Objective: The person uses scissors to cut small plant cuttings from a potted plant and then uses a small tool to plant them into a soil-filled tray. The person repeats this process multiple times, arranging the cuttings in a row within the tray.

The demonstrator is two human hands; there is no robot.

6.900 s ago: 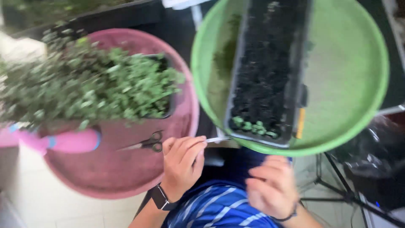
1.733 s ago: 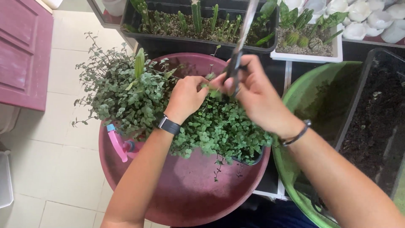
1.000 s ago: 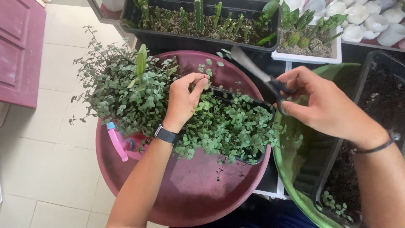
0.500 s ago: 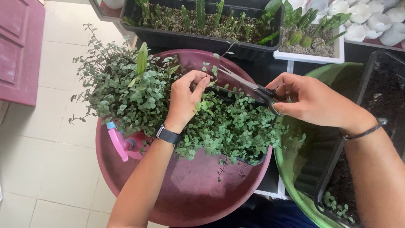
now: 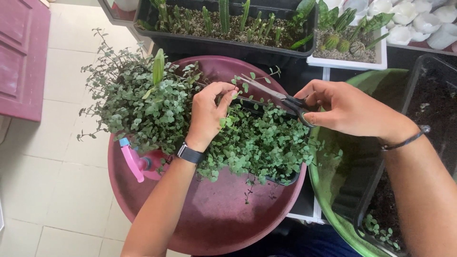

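- My left hand [image 5: 208, 114] has its grip pinched together on a thin sprig [image 5: 247, 81] of the small-leaved plant [image 5: 247, 143].
- My right hand [image 5: 345, 109] is clamped on the scissors [image 5: 281, 98], blades apart, tips pointing to 10 o'clock at the sprig.
- The plant sits in a maroon basin [image 5: 214, 223]; a pink spray bottle [image 5: 138, 164] lies at 8 o'clock.
- A green basin [image 5: 328, 200] lies at 3 o'clock, a cactus planter [image 5: 228, 28] at 12.

Cactus planter [image 5: 223, 28] blocking beyond hands.

Left hand [image 5: 208, 114] over leafy plant [image 5: 190, 123], fingers curled, thumb and forefinger pinched near plant's far edge, forearm bare. Right hand [image 5: 343, 108] right of plant, fingers bent in scissor-grip, wrist angled toward plant.
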